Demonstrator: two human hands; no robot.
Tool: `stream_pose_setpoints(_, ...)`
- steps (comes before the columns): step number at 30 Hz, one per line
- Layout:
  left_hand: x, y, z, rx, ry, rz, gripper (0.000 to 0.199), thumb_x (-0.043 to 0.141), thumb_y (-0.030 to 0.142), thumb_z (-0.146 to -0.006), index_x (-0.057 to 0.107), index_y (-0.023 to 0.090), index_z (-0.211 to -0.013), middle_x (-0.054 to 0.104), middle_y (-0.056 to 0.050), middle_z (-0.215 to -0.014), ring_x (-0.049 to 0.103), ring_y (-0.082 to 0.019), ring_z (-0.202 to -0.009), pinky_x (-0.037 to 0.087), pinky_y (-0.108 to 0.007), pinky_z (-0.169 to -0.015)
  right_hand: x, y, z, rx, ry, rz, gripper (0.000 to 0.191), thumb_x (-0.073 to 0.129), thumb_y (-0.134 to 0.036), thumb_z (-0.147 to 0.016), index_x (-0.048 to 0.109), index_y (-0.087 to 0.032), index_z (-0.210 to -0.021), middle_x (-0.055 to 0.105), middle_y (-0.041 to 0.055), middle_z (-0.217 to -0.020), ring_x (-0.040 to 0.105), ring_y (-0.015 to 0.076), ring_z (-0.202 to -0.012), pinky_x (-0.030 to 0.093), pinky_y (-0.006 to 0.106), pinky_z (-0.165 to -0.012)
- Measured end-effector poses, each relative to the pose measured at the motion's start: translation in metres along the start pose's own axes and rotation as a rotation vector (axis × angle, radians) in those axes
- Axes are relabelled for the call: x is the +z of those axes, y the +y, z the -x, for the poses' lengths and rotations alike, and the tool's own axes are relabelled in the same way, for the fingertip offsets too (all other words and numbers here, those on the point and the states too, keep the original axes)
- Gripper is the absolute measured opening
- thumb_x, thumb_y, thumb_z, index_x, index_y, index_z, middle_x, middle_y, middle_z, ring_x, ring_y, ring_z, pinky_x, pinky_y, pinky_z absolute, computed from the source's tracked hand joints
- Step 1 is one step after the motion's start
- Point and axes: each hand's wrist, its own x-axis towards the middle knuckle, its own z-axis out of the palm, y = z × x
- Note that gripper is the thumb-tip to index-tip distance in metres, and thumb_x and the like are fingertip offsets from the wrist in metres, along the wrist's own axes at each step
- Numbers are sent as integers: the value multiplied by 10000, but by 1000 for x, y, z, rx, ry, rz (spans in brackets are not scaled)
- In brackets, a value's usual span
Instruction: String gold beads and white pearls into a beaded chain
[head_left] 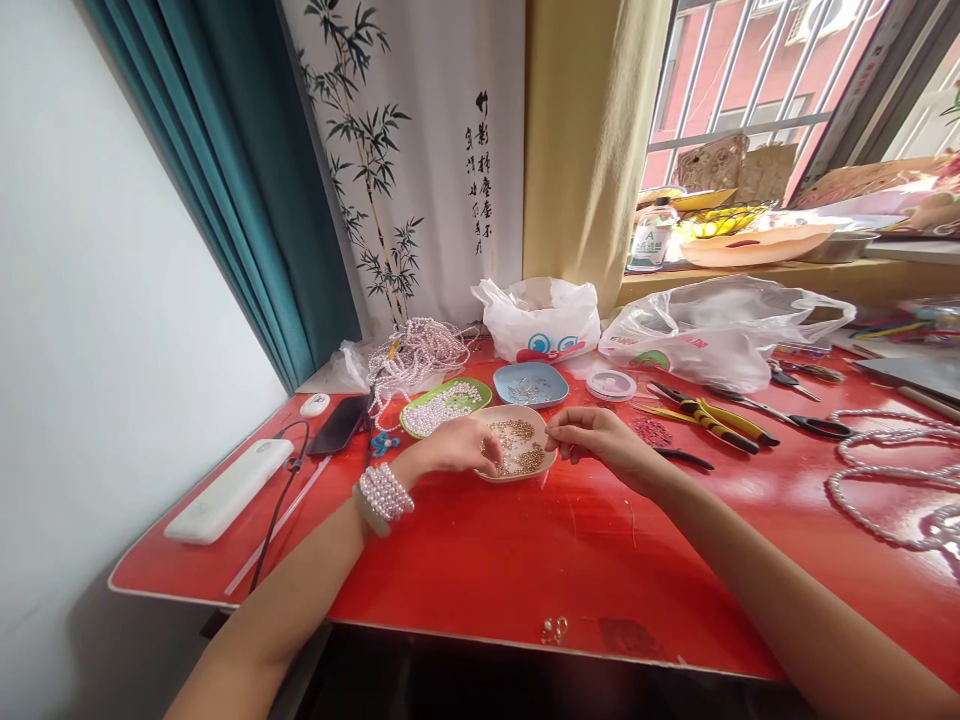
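Both bare hands at the pale, rounded-square dish, left hand over its left side, right hand at its right rim. Dish is shallow, cream-pink, smooth inside, its pale floor showing between loose patches of beads. Gold beads: small, shiny, many, lying within the dish between the two hands, some just beside the left fingertips. Left fingers curl down and inward, slightly blurred; cannot tell whether they pinch a bead. Right thumb and forefinger press together at the tips; anything between them is too small to make out. Left wrist wears a bracelet of pearly pink beads, several rows deep. Beyond the left hand, a green dish of pale pinkish-white beads; farther ahead, between the hands, a blue dish with small pieces, kind unclear. Just beyond the right hand, a patch of small red beads; to that hand's right, yellow-and-black pliers on the glossy red table.
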Motion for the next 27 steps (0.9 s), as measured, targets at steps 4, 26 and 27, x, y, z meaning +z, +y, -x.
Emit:
stream_pose_setpoints(4,3,-1,0,-2,2,23,91,634,202,-564,699,214,-626,664,-1,-656,552,-146,-602,352,-224,-528,1,1,-1,-4,-10,1,196,631,-349,-680,594,-157,-664,648,30,-667,516,89,-535,400,231,-519)
stream_pose_setpoints(26,10,15,-4,-112,163,949,285,704,362,-618,591,124,-726,540,1,-683,416,-37,-504,325,-187,-489,25,10,5,-160,168,222,94,496,-191,-701,541,-179,-620,567,-13,-536,505,104,-461,388,229,-458)
stream_pose_setpoints(27,10,15,-4,-114,162,968,281,710,352,-615,592,121,-725,539,0,-688,420,-37,-511,327,-185,-491,26,11,5,-164,162,228,97,494,-187,-699,540,-180,-615,566,-14,-535,506,105,-462,388,227,-456)
